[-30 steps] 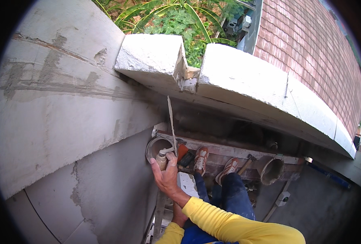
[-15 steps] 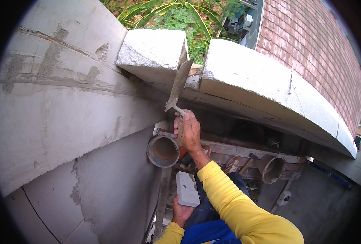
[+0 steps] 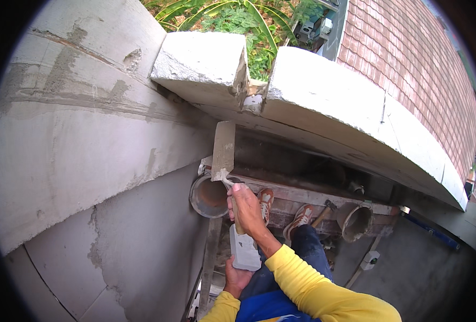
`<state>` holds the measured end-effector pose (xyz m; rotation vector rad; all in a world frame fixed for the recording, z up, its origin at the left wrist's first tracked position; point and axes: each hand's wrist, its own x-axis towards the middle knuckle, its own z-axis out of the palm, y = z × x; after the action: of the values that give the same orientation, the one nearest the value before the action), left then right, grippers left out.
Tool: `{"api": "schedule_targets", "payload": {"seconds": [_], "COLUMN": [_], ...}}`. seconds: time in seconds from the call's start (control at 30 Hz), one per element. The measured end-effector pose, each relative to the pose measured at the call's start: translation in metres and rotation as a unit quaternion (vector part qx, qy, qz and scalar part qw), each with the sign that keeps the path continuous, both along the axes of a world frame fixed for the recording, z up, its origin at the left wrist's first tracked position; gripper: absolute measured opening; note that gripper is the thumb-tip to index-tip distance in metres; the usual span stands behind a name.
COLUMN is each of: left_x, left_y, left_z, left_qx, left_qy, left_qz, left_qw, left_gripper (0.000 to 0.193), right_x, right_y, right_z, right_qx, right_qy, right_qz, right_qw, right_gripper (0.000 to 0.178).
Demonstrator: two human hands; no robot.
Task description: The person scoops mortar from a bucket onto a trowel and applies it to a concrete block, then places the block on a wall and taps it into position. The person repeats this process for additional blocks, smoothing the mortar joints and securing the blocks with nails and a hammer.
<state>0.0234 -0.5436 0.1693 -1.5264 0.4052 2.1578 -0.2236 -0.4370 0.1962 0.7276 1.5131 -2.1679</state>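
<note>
My right hand (image 3: 246,210) is closed round the handle of a trowel (image 3: 224,147), its flat blade smeared with grey mortar and pointing away from me. Below it, my left hand (image 3: 237,277) grips a small light-grey block (image 3: 244,251) by its near end. The trowel handle's lower end overlaps the block's far end in view; whether they touch I cannot tell. Beyond the blade, a narrow gap with mortar (image 3: 253,102) on its sides parts two white blocks of the wall top, the left block (image 3: 201,56) and the long right one (image 3: 324,86).
A bucket (image 3: 210,196) stands left of my right hand, and another mortar-crusted bucket (image 3: 356,221) farther right. Between them a hammer (image 3: 324,212) lies on the wooden planks (image 3: 286,206) under my shoes. A blue level (image 3: 432,232) rests at right. A grey wall (image 3: 98,145) rises at left.
My right hand has drawn the trowel back from the gap toward me and lowered it, its blade turned to show its flat face. The left hand still holds the block.
</note>
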Motion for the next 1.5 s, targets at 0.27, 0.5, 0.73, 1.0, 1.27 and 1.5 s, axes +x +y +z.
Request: {"api": "schedule_targets", "payload": {"seconds": [0.27,0.5,0.73,1.0,1.27,1.5], "left_x": [0.011,0.023,-0.006,0.015,0.015,0.025], "left_y": [-0.001,-0.01,0.0,-0.008,-0.013,-0.015], "left_z": [-0.015,-0.025,0.008,-0.017,-0.019,-0.031], "left_qx": [0.008,0.053,0.016,0.022,0.025,0.044], "left_qy": [-0.006,0.025,0.013,0.025,0.008,0.019], "left_qz": [0.014,0.022,-0.009,0.006,0.015,0.019], "left_qw": [1.0,0.998,1.0,0.999,1.0,0.999], "left_gripper": [0.066,0.067,0.071,0.07,0.067,0.067], "right_x": [0.0,-0.054,-0.071,-0.085,-0.096,-0.094], "right_y": [-0.022,-0.061,-0.054,-0.04,-0.034,-0.031], "right_z": [0.024,0.014,0.117,0.024,0.063,0.07], "right_qx": [0.357,0.289,0.18,0.265,0.011,0.231], "right_qy": [0.16,0.132,0.223,0.115,0.117,0.197], "right_qz": [-0.051,-0.07,-0.093,-0.086,-0.139,-0.094], "right_qw": [0.919,0.946,0.954,0.953,0.983,0.948], "right_gripper": [0.036,0.042,0.052,0.047,0.045,0.055]}}
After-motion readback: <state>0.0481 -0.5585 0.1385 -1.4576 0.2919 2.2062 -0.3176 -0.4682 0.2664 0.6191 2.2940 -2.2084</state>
